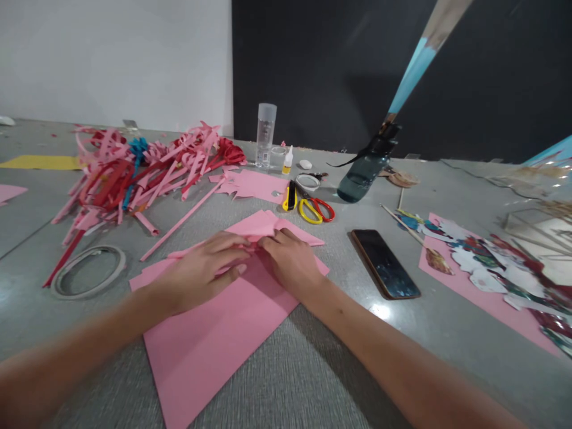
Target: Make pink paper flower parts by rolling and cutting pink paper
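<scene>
Together over pink paper [218,339], a person's left hand [201,268] and right hand [292,259] nearly meet at its far part, on a gray bench [268,387] between a tape roll [122,262] and a phone [386,263]. The left lies loosely spread, thumb apart from the fingertips; the right curls its fingers against the paper, though whether it pinches a layer cannot be told. Uneven pressure could leave a crooked crease, and overlapping layers might slip if pushed sideways. The paper's long axis appears diagonal, from a near-left corner pointing toward the wearer to the far right.
</scene>
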`<state>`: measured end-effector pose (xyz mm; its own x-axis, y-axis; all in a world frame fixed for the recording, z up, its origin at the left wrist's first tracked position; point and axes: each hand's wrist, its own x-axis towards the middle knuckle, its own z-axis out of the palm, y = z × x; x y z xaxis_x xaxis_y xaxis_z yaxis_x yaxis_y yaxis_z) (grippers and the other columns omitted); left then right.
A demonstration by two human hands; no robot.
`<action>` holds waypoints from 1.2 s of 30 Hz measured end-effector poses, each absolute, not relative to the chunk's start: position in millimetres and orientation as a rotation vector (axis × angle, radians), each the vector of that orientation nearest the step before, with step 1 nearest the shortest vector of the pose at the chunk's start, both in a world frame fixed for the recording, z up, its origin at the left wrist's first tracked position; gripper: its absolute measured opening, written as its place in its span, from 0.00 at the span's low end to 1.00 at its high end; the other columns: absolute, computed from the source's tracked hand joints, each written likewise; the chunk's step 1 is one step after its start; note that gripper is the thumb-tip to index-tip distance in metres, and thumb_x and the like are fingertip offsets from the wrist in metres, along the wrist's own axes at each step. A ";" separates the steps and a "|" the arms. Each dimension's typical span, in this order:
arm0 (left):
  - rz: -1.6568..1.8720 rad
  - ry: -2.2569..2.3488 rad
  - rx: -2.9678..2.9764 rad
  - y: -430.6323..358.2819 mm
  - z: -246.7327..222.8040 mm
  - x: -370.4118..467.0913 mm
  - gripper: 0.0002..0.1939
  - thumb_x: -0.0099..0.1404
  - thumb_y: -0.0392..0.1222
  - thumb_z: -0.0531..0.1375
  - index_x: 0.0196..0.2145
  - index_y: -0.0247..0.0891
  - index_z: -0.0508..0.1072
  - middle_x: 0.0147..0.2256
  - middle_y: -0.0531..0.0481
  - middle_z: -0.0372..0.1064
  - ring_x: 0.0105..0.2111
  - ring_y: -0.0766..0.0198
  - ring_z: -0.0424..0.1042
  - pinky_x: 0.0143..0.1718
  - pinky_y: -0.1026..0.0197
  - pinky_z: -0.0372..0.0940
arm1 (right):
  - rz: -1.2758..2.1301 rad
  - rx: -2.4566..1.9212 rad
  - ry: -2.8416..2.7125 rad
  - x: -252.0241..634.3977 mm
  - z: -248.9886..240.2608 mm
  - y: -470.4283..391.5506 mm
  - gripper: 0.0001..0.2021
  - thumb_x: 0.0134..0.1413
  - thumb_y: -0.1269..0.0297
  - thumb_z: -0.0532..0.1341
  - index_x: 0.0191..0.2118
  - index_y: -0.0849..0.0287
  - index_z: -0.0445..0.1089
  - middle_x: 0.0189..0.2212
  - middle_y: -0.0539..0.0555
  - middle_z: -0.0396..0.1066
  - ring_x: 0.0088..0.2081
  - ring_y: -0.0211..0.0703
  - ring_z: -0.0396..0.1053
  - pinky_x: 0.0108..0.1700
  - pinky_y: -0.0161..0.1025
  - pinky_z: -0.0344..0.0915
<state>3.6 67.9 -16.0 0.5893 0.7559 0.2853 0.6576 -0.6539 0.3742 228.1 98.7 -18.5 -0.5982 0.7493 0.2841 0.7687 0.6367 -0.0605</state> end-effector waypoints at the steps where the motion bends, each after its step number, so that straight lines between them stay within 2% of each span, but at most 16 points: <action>1: 0.628 1.159 2.624 66.4 -16.4 5.0 0.14 0.75 0.43 0.50 0.51 0.41 0.72 0.54 0.47 0.69 0.57 0.58 0.65 0.59 0.53 0.62 | -0.102 -1.237 -2.576 228.1 -18.8 99.5 0.09 0.63 0.73 0.58 0.43 0.56 0.73 0.37 0.54 0.73 0.41 0.46 0.66 0.30 0.38 0.56; 5: 0.556 1.182 2.732 63.2 -20.0 9.3 0.15 0.74 0.40 0.50 0.51 0.39 0.73 0.50 0.47 0.72 0.54 0.58 0.68 0.58 0.52 0.64 | -0.078 -1.255 -2.571 227.7 -20.8 102.5 0.08 0.65 0.71 0.57 0.41 0.56 0.74 0.35 0.54 0.74 0.41 0.46 0.66 0.30 0.39 0.57; 9: 0.533 1.247 2.773 66.2 -24.0 7.8 0.18 0.74 0.41 0.50 0.56 0.39 0.70 0.57 0.46 0.69 0.59 0.56 0.65 0.62 0.50 0.61 | -0.107 -1.216 -2.562 227.2 -22.3 104.3 0.12 0.65 0.74 0.56 0.44 0.56 0.75 0.39 0.56 0.73 0.45 0.47 0.65 0.39 0.40 0.62; 14: 0.460 1.279 2.750 73.0 -25.6 1.8 0.23 0.74 0.46 0.50 0.63 0.38 0.64 0.64 0.44 0.61 0.65 0.56 0.60 0.66 0.51 0.57 | -0.171 -1.238 -2.544 226.7 -21.7 104.8 0.12 0.67 0.66 0.55 0.49 0.57 0.75 0.44 0.58 0.70 0.47 0.50 0.63 0.47 0.46 0.62; 19: 0.359 1.323 2.700 75.0 -25.2 -2.7 0.29 0.75 0.52 0.48 0.68 0.40 0.56 0.68 0.45 0.52 0.68 0.53 0.53 0.68 0.47 0.51 | -0.155 -1.251 -2.570 227.8 -19.3 103.1 0.17 0.65 0.68 0.55 0.57 0.59 0.69 0.46 0.59 0.69 0.48 0.52 0.63 0.48 0.48 0.62; 26: 0.274 1.391 2.718 74.7 -25.9 -1.3 0.33 0.75 0.58 0.44 0.70 0.38 0.52 0.70 0.45 0.45 0.70 0.55 0.46 0.71 0.48 0.44 | -0.028 -1.287 -2.567 230.4 -16.1 102.5 0.20 0.61 0.77 0.53 0.55 0.58 0.70 0.46 0.58 0.72 0.50 0.50 0.64 0.49 0.44 0.63; 31: 0.255 1.420 2.683 78.1 -24.6 -0.4 0.35 0.74 0.60 0.43 0.71 0.40 0.48 0.71 0.45 0.42 0.71 0.54 0.43 0.71 0.47 0.41 | -0.096 -1.283 -2.555 228.7 -16.2 102.5 0.18 0.63 0.75 0.53 0.55 0.59 0.70 0.51 0.60 0.69 0.52 0.52 0.62 0.49 0.47 0.64; 36: 0.297 1.371 2.672 83.7 -29.2 -4.4 0.37 0.74 0.60 0.45 0.72 0.41 0.40 0.72 0.44 0.36 0.72 0.52 0.38 0.70 0.43 0.38 | -0.122 -1.273 -2.580 228.5 -16.7 106.7 0.17 0.64 0.72 0.53 0.55 0.60 0.70 0.48 0.60 0.69 0.50 0.53 0.63 0.51 0.49 0.62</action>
